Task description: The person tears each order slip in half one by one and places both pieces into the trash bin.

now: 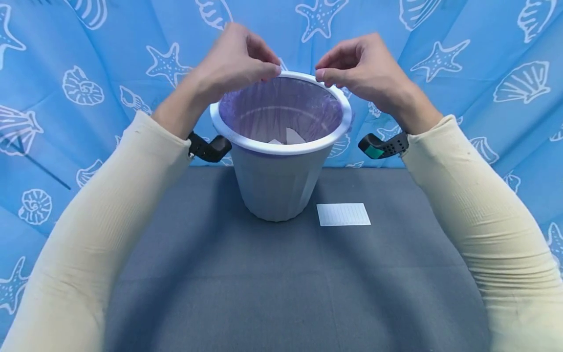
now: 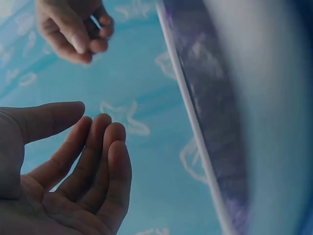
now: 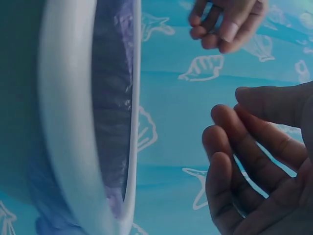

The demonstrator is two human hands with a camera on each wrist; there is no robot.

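A grey-white trash bin (image 1: 276,181) stands upright on the table, its white rim (image 1: 281,148) fitted over a purple plastic bag (image 1: 323,110). White scraps (image 1: 293,137) lie inside the bin. In the head view, my left hand (image 1: 237,63) hovers at the upper left of the rim and my right hand (image 1: 371,68) at the upper right. The left wrist view shows the left hand (image 2: 73,196) loosely bent, thumb near the fingertips, nothing held. Likewise, the right hand (image 3: 269,196) is loosely bent and holds nothing. Both appear apart from the rim in the wrist views.
A white lined card (image 1: 344,214) lies flat on the dark grey tabletop (image 1: 281,288), right of the bin's base. Behind the bin hangs a blue curtain (image 1: 264,19) with white shells and starfish. Black bands (image 1: 208,148) are worn on both wrists.
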